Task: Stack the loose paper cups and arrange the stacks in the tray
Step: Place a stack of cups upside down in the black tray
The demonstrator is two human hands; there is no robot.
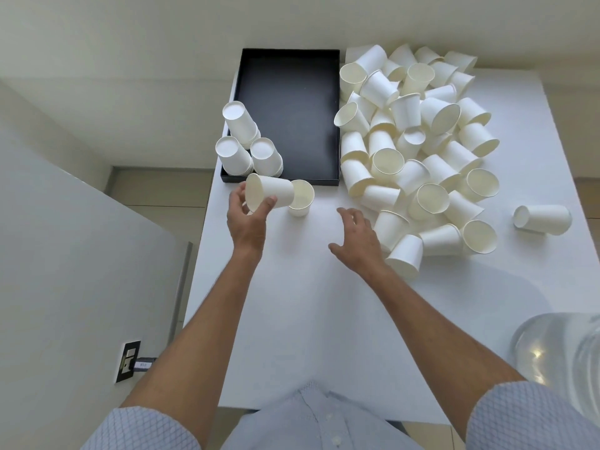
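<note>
A black tray [292, 102] lies at the table's far left. Three upside-down stacks of white paper cups [246, 147] stand in its near-left corner. My left hand [246, 219] grips a single paper cup [271, 193] on its side, mouth toward me, just in front of the tray. An upright cup [301, 198] stands on the table right beside the held one. A large heap of loose cups [415, 151] covers the table right of the tray. My right hand [357, 238] hovers with fingers spread next to the heap's near-left edge, holding nothing.
One cup [542, 219] lies on its side apart from the heap at the far right. A clear water bottle [561, 358] stands at the near right corner. The white table [308, 319] ends at its left edge beside a wall with a socket [128, 360].
</note>
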